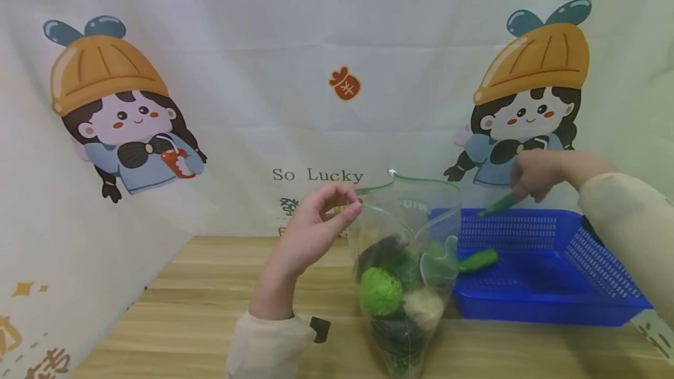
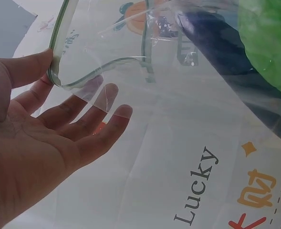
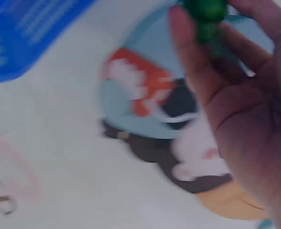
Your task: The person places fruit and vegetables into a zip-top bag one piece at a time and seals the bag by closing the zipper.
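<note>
A clear zip bag (image 1: 402, 212) is positioned mouth upward at the table (image 1: 184, 303). The left side of its rim is pinched between the thumb and index finger of the left hand (image 1: 318, 230); the remaining fingers are extended along the film. To the right of the bag, a slim green vegetable (image 1: 497, 205) is gripped in the raised right hand (image 1: 537, 175), its tip directed down and toward the bag. A blue basket (image 1: 537, 309) is placed just to the right of the bag; a second green vegetable (image 1: 480, 261) is contained at the end nearest the bag. Inside the bag, a bumpy green ball (image 1: 381, 291) is located at the left and a pale lump (image 1: 424, 309) at the right. A printed cloth (image 1: 263, 98) is hung behind the bag.
</note>
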`<state>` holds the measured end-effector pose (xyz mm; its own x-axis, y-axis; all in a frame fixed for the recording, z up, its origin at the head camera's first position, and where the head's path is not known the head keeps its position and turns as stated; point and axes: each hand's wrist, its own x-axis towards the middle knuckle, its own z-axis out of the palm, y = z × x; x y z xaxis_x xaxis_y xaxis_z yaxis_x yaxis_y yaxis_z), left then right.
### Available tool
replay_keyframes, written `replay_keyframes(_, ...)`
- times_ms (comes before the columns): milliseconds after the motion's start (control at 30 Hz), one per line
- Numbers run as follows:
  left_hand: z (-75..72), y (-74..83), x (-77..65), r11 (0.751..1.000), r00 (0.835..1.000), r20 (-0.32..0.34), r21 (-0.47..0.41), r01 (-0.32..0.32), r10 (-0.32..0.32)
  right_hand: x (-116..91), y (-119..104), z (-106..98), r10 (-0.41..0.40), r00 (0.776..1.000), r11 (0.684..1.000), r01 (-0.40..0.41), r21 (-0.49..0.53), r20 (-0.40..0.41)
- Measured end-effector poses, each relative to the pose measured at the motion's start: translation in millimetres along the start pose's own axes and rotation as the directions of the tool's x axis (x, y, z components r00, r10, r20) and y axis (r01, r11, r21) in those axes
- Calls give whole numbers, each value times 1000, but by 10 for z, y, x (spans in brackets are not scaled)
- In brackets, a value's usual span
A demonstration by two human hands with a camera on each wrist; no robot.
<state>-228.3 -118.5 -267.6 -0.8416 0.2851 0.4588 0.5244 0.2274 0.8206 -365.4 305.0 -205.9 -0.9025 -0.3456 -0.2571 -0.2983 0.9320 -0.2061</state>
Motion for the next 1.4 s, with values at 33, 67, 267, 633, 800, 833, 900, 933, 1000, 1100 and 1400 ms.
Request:
replay_keyframes(33, -3, -1, 2, 1000, 1000, -2, 1, -1, 1, -23, -86, -61, -31, 999, 999, 31, 10, -45)
replay_keyframes(67, -6, -1, 5, 1000, 1000, 0, 1, -4, 4, -53, -178, -108, -60, 994, 998, 62, 18, -95)
replay_keyframes(267, 5, 1, 27, 1000, 1000, 24, -5, -11, 11, -371, -773, -326, -235, 877, 972, 203, -120, -420)
replay_keyframes(633, 19, 29, 20, 998, 999, -15, 48, -36, 37, -837, -1765, -167, -608, 669, 776, 387, -498, -429)
replay_keyframes(800, 45, 31, 17, 996, 998, -29, 61, -61, 63, -757, -1892, 49, -688, 672, 699, 510, -502, -275)
replay_keyframes(833, 49, 33, 13, 996, 998, -31, 63, -60, 62, -733, -1897, 80, -702, 667, 684, 537, -494, -249)
replay_keyframes(900, 55, 39, 3, 996, 997, -37, 65, -61, 63, -686, -1896, 131, -740, 637, 650, 591, -478, -218)
replay_keyframes(933, 57, 44, -2, 996, 997, -38, 65, -61, 64, -667, -1894, 151, -758, 617, 631, 615, -473, -209)
replay_keyframes(1000, 56, 50, -9, 996, 997, -34, 64, -68, 70, -642, -1889, 180, -784, 586, 604, 647, -466, -203)
replay_keyframes(1100, 59, 45, -6, 995, 997, -20, 64, -79, 81, -635, -1880, 215, -797, 565, 592, 659, -463, -215)
replay_keyframes(1400, 119, 71, -69, 881, 954, 91, 367, -299, 287, -594, -1891, 320, -833, 512, 545, 692, -473, -210)
